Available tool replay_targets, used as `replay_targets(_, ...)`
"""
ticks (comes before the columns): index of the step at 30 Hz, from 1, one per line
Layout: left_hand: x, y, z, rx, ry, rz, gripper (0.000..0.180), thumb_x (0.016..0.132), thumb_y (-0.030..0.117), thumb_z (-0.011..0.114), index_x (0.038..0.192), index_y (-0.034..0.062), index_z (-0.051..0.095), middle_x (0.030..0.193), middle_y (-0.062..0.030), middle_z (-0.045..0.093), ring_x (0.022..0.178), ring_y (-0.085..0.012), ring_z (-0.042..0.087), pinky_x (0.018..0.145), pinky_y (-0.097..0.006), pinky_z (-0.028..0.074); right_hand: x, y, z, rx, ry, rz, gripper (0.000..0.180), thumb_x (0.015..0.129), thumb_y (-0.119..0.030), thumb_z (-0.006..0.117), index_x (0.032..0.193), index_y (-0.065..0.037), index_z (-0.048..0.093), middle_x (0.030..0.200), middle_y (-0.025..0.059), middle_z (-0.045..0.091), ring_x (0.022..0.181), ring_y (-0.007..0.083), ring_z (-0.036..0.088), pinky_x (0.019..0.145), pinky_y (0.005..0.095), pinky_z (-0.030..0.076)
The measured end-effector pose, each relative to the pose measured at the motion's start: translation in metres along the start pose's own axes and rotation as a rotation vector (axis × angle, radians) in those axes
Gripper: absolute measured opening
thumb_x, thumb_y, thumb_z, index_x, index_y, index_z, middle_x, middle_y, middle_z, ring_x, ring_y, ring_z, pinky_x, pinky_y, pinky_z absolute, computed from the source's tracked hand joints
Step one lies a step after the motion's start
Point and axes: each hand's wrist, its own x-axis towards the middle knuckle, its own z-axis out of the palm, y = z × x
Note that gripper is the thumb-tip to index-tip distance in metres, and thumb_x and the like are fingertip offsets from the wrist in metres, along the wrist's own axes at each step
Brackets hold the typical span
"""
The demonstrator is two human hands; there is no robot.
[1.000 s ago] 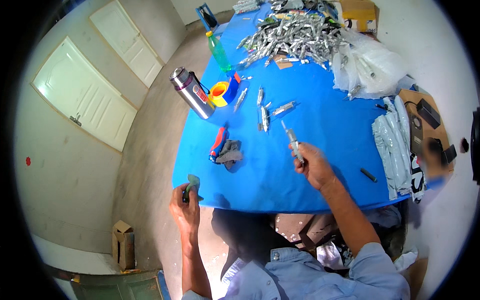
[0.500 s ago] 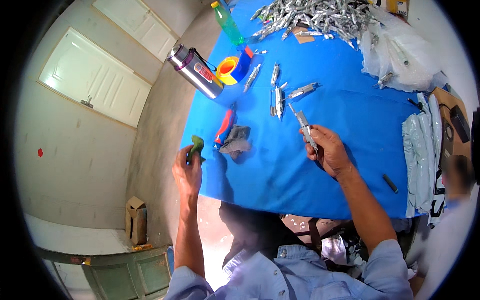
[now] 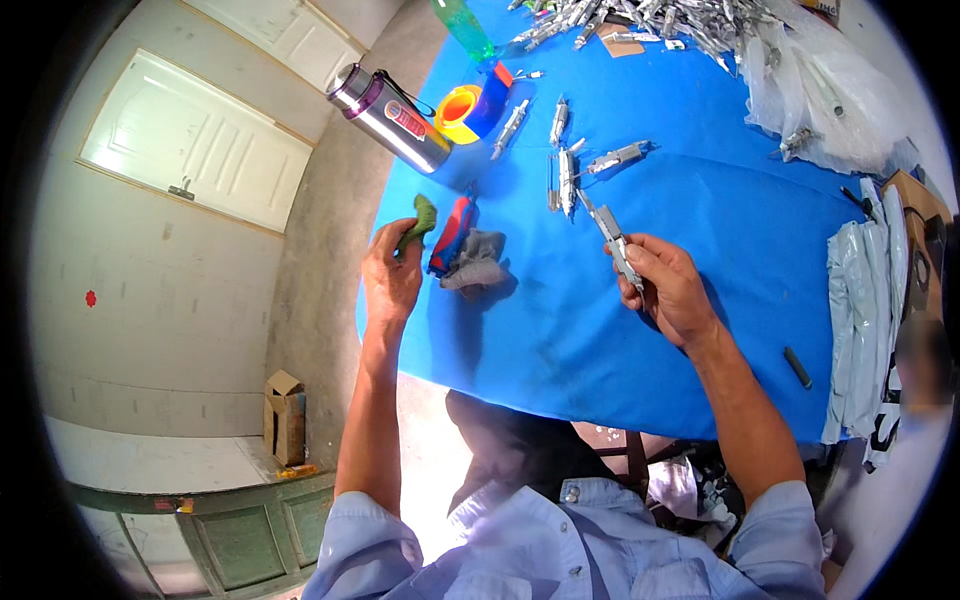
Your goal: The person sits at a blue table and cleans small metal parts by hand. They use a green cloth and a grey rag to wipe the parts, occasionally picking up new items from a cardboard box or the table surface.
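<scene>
My left hand (image 3: 392, 278) pinches a small piece of green cloth (image 3: 419, 218) above the left edge of the blue-covered table (image 3: 560, 340). Just right of it lie a red and blue hand tool (image 3: 452, 236) and a crumpled grey rag (image 3: 480, 264). In my right hand (image 3: 672, 292) is a slim grey metal mechanism (image 3: 613, 236), held between thumb and fingers with its thin end pointing away from me. Beyond it, similar metal mechanisms (image 3: 618, 157) lie loosely grouped on the blue cover; their exact kind cannot be made out.
A steel thermos (image 3: 400, 125), a yellow and blue tape roll (image 3: 461, 114) and a green bottle (image 3: 464, 30) stand at the far left. A heap of metal mechanisms (image 3: 640, 18) and clear plastic wrap (image 3: 830, 110) lie at the back. Grey plastic packets (image 3: 850, 330) and a dark stick (image 3: 798, 368) are at right.
My left hand has moved forward and a little right with the green cloth, closer to the red and blue tool. My right hand keeps hold of the metal mechanism. The view has shifted slightly.
</scene>
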Motion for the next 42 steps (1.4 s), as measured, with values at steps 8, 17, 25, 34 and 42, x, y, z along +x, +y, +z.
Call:
replay_targets(8,-0.014,0.026,0.001,0.115,0.012,0.126,0.043,0.088,0.009,0.077,0.13,0.0054,0.068,0.139,-0.021,0.065,0.125,-0.0384,0.065,0.103,-0.045,0.054,0.0,-0.004,-0.001,-0.006,-0.005,0.003,0.031,0.109,-0.026,0.059,0.118,0.001,0.068,0.087,0.0019,0.061,0.072,0.0078,0.059,0.063,0.0236,0.05)
replay_targets(17,-0.056,0.063,0.026,0.314,-0.138,0.164,0.045,0.084,0.014,0.083,0.126,0.0053,0.069,0.127,-0.0181,0.069,0.115,-0.0371,0.066,0.097,-0.046,0.055,-0.002,-0.003,0.0,0.002,-0.041,0.002,0.026,0.108,-0.023,0.061,0.119,0.0,0.068,0.088,0.0017,0.062,0.073,0.0082,0.059,0.063,0.0242,0.049)
replay_targets(25,-0.052,0.109,0.032,-0.298,-0.071,-0.056,0.025,0.095,0.005,0.074,0.119,-0.0014,0.07,0.091,-0.0094,0.073,0.082,-0.0153,0.069,0.074,-0.029,0.055,-0.002,-0.003,-0.005,0.057,-0.083,0.018,0.03,0.107,-0.02,0.062,0.128,0.002,0.063,0.097,0.0048,0.064,0.074,0.0101,0.061,0.063,0.0248,0.05)
replay_targets(34,-0.054,0.16,0.092,-0.405,-0.063,0.068,0.027,0.102,0.013,0.068,0.123,-0.0044,0.068,0.103,-0.0128,0.07,0.086,-0.019,0.066,0.076,-0.031,0.055,-0.003,0.003,0.009,0.011,-0.105,0.015,0.039,0.107,-0.018,0.064,0.14,0.001,0.057,0.091,0.0011,0.06,0.069,0.0078,0.054,0.06,0.0253,0.048)
replay_targets(42,-0.042,0.169,0.099,-0.482,-0.074,0.18,0.029,0.102,0.016,0.068,0.121,-0.0064,0.068,0.117,-0.0173,0.067,0.1,-0.0225,0.068,0.083,-0.033,0.056,0.005,0.003,0.01,0.059,0.007,-0.056,0.038,0.112,-0.026,0.054,0.139,0.001,0.061,0.086,0.0005,0.06,0.064,0.0084,0.055,0.056,0.0262,0.048)
